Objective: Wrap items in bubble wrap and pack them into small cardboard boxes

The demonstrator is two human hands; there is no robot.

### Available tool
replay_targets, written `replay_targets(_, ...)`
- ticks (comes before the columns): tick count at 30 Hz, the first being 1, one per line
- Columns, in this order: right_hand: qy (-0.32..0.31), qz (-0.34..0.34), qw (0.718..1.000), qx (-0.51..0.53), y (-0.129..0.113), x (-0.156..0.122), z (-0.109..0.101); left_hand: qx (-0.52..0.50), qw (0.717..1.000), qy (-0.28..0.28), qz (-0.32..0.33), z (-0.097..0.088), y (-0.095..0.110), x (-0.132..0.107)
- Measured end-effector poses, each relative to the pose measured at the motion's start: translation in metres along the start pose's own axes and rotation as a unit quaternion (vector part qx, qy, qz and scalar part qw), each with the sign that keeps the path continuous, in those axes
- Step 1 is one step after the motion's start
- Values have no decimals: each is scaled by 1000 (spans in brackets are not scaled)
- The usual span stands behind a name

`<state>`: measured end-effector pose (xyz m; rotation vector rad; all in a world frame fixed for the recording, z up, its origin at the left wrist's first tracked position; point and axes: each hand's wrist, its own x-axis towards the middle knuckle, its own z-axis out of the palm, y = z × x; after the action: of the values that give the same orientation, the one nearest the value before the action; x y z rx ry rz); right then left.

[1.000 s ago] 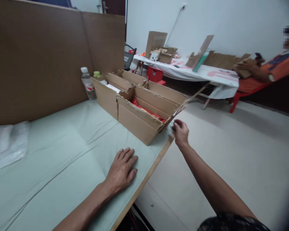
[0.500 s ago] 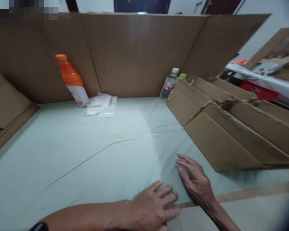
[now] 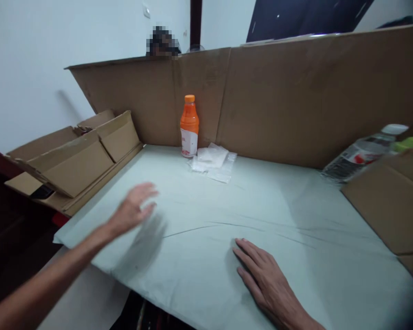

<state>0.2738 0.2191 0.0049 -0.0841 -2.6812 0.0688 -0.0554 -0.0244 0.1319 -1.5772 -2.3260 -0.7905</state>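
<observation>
Standing along the far side of the green-covered table (image 3: 199, 256), a tall cardboard screen (image 3: 285, 101) was evidently set there as a barrier. An orange bottle (image 3: 189, 126) was stood upright close against it, perhaps so that the nearer surface would not be crowded, and a few thin plastic packets (image 3: 215, 160) were laid flat just beside its base, where they could lie without sliding. At the left edge a divided cardboard box (image 3: 79, 169) was placed, and at the right edge another cardboard box (image 3: 388, 206) was partly cut off from view; each was probably positioned to be within reach of one arm. Behind the right-hand one a clear bottle (image 3: 361, 153) was seen, its true lean not to be told through the blur.

Nothing was held in either hand. The left hand (image 3: 137, 204) was raised over the table, thumb and fingers parted and loosely curved, with a shadow thrown beneath it and no object touched. The right hand (image 3: 268, 284) was held palm down, its fingers extended and slightly spread, low over the covering; whether the cloth was pressed by the fingertips could not be told. The two hands were held well apart, and the packets were touched by neither.
</observation>
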Motion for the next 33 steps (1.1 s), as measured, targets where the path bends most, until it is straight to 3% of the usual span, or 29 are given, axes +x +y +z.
replay_targets(3, 1, 8, 1000, 9, 4, 0, -3, 101, 982, 123, -101, -63, -79, 29)
replay_targets(4, 0, 11, 1000, 11, 5, 0, -4, 192, 952, 177, -159, -82, -100, 34)
replay_targets(6, -4, 18, 1000, 13, 5, 0, -4, 272, 915, 200, -222, -112, -133, 39)
replay_targets(9, -7, 22, 1000, 12, 5, 0, -2, 281, 900, 180, -279, -137, -158, 35)
replay_targets(12, -9, 22, 1000, 12, 6, -1, -2, 275, 894, 178, -307, -143, -163, 21)
replay_targets(17, -6, 18, 1000, 5, 7, -1, -1, 287, 913, 189, -219, -132, -134, -16)
replay_targets(19, 7, 9, 1000, 4, 8, -1, 0, 279, 928, 185, -163, -120, -108, -32)
replay_targets(22, 8, 11, 1000, 8, 7, 0, 0, 252, 948, 193, -2, -94, -60, -48)
replay_targets(24, -6, 22, 1000, 14, 5, 1, -1, 227, 952, 195, 62, -76, -27, -53)
replay_targets(29, -37, 54, 997, 41, -4, 4, -9, 100, 977, 148, 114, -45, 35, -59)
replay_targets(33, -44, 85, 993, 73, -9, 5, -15, 30, 984, 144, 102, -40, 57, -68)
